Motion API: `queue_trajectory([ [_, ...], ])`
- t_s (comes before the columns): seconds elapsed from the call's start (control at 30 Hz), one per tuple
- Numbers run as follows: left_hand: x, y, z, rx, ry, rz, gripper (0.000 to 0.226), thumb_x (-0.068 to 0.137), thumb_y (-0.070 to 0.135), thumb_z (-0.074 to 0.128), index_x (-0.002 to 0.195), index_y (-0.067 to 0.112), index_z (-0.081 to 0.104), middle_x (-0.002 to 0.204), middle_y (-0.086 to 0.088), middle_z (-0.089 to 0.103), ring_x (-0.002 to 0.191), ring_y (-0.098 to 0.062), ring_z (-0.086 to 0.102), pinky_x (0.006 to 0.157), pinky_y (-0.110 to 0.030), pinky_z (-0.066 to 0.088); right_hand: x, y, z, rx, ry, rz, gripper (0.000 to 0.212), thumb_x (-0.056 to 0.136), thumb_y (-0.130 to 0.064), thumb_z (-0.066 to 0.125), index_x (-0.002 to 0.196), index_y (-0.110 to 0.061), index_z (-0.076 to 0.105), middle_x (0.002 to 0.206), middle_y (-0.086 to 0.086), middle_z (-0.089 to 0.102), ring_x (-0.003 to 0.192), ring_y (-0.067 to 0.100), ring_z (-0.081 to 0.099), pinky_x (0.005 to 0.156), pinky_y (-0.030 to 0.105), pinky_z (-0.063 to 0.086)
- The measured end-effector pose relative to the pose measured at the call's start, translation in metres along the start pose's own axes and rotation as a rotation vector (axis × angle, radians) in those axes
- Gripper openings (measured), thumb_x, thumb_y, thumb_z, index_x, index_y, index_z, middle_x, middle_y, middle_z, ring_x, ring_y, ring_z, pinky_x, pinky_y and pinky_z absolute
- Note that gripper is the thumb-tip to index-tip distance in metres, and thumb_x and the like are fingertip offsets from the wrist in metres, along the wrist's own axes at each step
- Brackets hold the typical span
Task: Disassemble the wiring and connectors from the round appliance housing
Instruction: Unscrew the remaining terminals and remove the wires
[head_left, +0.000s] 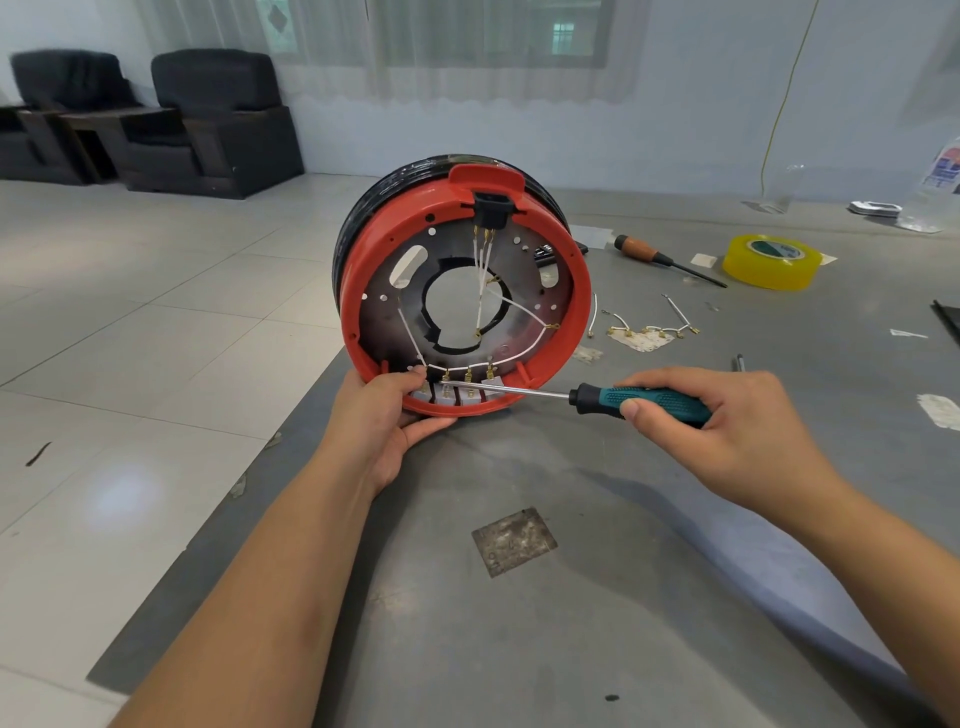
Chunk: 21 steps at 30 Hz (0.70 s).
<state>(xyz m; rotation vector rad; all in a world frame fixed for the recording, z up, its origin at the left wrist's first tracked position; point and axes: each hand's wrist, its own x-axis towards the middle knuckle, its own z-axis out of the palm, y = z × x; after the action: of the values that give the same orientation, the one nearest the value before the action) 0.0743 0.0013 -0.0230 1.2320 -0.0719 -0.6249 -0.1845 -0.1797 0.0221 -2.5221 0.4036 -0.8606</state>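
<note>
We've got the grey tabletop (597, 597) carrying everything here, and the round appliance housing (571, 291), red rim with a black body behind, is stood up on its edge near the tabletop's left side, open face toward us. Our left hand (387, 415) has its grip wrapped around the bottom rim, fingertips tucked in just beside the terminals, keeping it upright. Our right hand (722, 421) is clenched on the teal-handled screwdriver (644, 404), with the tip poked in at the row of terminal blocks (457, 396) along the bottom.

Progress-wise, we'd call it partway. A bunch of pulled wires with brass spade connectors (649, 330) already lies loose on the tabletop to the right of the housing. Still left inside: the white wires (483, 260) running down from the black power socket (491, 205) up top, plus the ones looping across to the bottom terminals. So plenty to go.

Off to the right sit a roll of yellow tape (771, 260) and a second, wood-handled screwdriver (665, 260).
</note>
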Motion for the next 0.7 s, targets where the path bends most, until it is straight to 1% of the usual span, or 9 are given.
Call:
queue_trajectory([
  [0.07, -0.0004, 0.0002, 0.0002, 0.001, 0.002, 0.002, 0.031, 0.101, 0.000, 0.063, 0.124, 0.020, 0.059, 0.101, -0.012, 0.082, 0.087, -0.033, 0.081, 0.062, -0.042, 0.065, 0.0000, 0.0002, -0.0008, 0.012, -0.002, 0.023, 0.017, 0.090, -0.048, 0.066, 0.102, -0.042, 0.076, 0.077, -0.024, 0.069, 0.068, 0.010, 0.062, 0.051, 0.016, 0.043],
  [0.17, -0.0008, 0.0004, 0.0004, 0.001, -0.002, 0.008, 0.030, 0.101, 0.000, 0.062, 0.121, 0.022, 0.059, 0.099, -0.011, 0.082, 0.087, -0.032, 0.081, 0.062, -0.042, 0.065, 0.0010, -0.0026, -0.0028, 0.023, -0.020, 0.048, 0.011, 0.089, -0.048, 0.066, 0.097, -0.050, 0.072, 0.077, -0.025, 0.069, 0.067, 0.012, 0.062, 0.049, 0.021, 0.044],
  [0.23, -0.0013, 0.0004, 0.0006, 0.006, -0.008, 0.013, 0.029, 0.102, 0.000, 0.062, 0.120, 0.022, 0.059, 0.097, -0.010, 0.082, 0.087, -0.031, 0.081, 0.061, -0.041, 0.065, 0.0015, -0.0041, -0.0041, 0.026, -0.031, 0.056, 0.010, 0.088, -0.050, 0.064, 0.096, -0.051, 0.071, 0.075, -0.023, 0.069, 0.065, 0.014, 0.062, 0.052, 0.033, 0.050],
  [0.27, -0.0014, 0.0002, 0.0009, 0.008, -0.009, 0.015, 0.028, 0.102, 0.000, 0.062, 0.120, 0.022, 0.059, 0.097, -0.010, 0.082, 0.087, -0.031, 0.081, 0.061, -0.041, 0.065, 0.0015, -0.0047, -0.0048, 0.028, -0.033, 0.061, 0.011, 0.088, -0.052, 0.063, 0.095, -0.052, 0.071, 0.074, -0.022, 0.069, 0.064, 0.015, 0.063, 0.053, 0.037, 0.051],
  [0.33, -0.0012, -0.0004, 0.0013, 0.008, -0.007, 0.017, 0.029, 0.101, 0.000, 0.062, 0.120, 0.023, 0.060, 0.098, -0.009, 0.082, 0.087, -0.031, 0.081, 0.062, -0.041, 0.065, 0.0017, -0.0061, -0.0058, 0.029, -0.040, 0.073, 0.008, 0.088, -0.052, 0.063, 0.093, -0.054, 0.069, 0.073, -0.020, 0.069, 0.064, 0.015, 0.063, 0.053, 0.039, 0.052],
  [0.43, -0.0005, -0.0006, 0.0015, 0.006, -0.003, 0.016, 0.029, 0.101, 0.000, 0.063, 0.117, 0.025, 0.060, 0.098, -0.008, 0.082, 0.087, -0.030, 0.081, 0.063, -0.042, 0.065, 0.0023, -0.0063, -0.0065, 0.029, -0.048, 0.079, 0.007, 0.089, -0.050, 0.064, 0.092, -0.055, 0.068, 0.073, -0.021, 0.069, 0.065, 0.014, 0.062, 0.053, 0.038, 0.050],
  [0.53, 0.0001, -0.0011, 0.0014, 0.005, -0.005, 0.015, 0.028, 0.101, 0.001, 0.063, 0.117, 0.024, 0.059, 0.099, -0.009, 0.082, 0.087, -0.031, 0.081, 0.063, -0.042, 0.065, 0.0020, -0.0064, -0.0070, 0.044, -0.050, 0.086, 0.007, 0.088, -0.050, 0.063, 0.091, -0.055, 0.067, 0.075, -0.023, 0.069, 0.068, 0.013, 0.062, 0.052, 0.029, 0.047],
  [0.6, 0.0006, -0.0013, 0.0010, -0.003, -0.001, 0.012, 0.030, 0.101, 0.001, 0.064, 0.120, 0.024, 0.059, 0.104, -0.011, 0.081, 0.089, -0.031, 0.081, 0.065, -0.044, 0.065, 0.0018, -0.0063, -0.0070, 0.064, -0.041, 0.076, 0.008, 0.089, -0.047, 0.064, 0.091, -0.054, 0.069, 0.074, -0.022, 0.069, 0.066, 0.013, 0.060, 0.050, 0.024, 0.043],
  [0.7, 0.0010, -0.0015, 0.0009, -0.012, 0.006, 0.007, 0.032, 0.100, 0.001, 0.065, 0.122, 0.025, 0.059, 0.110, -0.011, 0.080, 0.090, -0.032, 0.081, 0.066, -0.045, 0.066, 0.0022, -0.0060, -0.0082, 0.075, -0.045, 0.079, 0.009, 0.089, -0.047, 0.064, 0.092, -0.053, 0.070, 0.074, -0.019, 0.069, 0.065, 0.013, 0.059, 0.051, 0.024, 0.042],
])
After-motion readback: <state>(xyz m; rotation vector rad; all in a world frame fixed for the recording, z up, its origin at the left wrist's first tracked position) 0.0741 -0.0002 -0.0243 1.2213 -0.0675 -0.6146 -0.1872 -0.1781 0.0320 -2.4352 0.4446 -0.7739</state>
